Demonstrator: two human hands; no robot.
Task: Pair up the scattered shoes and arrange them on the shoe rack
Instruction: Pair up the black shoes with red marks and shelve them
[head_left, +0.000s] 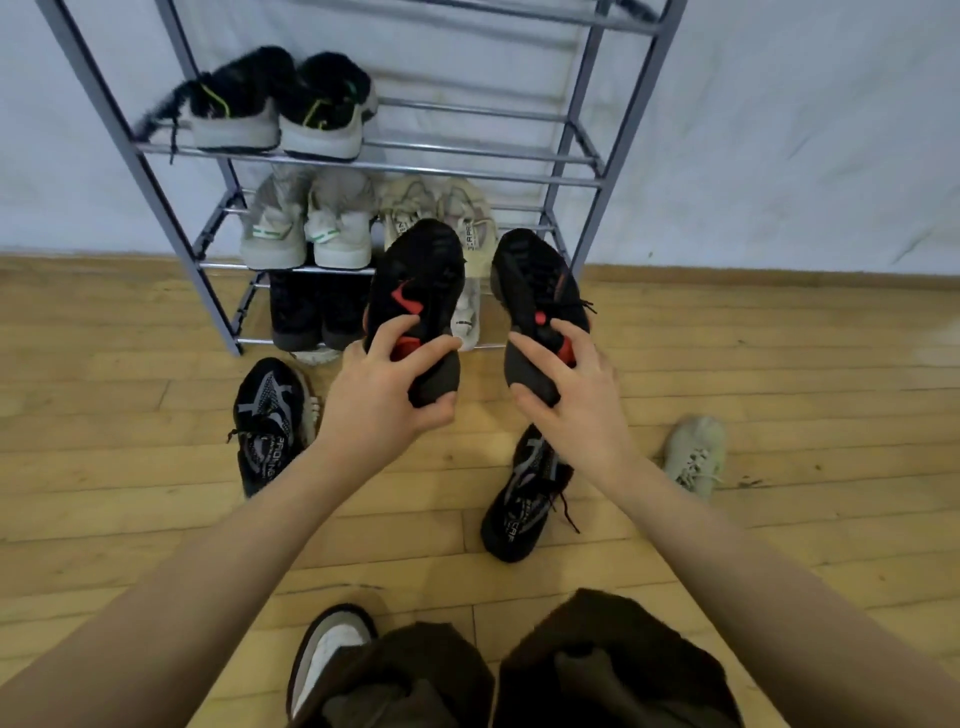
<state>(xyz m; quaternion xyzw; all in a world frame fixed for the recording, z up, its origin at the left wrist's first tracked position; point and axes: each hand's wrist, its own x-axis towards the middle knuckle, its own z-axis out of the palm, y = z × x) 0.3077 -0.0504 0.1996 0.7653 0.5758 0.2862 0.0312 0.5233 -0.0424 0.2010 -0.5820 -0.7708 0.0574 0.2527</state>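
From my head camera: my left hand (382, 387) grips one black red-marked sneaker (418, 291), my right hand (563, 400) its mate (537, 301), both before the grey metal shoe rack (582, 156). Four pairs look shelved; the black-and-grey knit pair (267, 421) and a beige sneaker (693, 457) remain on the wooden floor (130, 467). The bottom shelf is partly hidden.

Held shoes (415, 280) blk w/ red marks; rack (582, 171) grey; floor (779, 364) tan wood.
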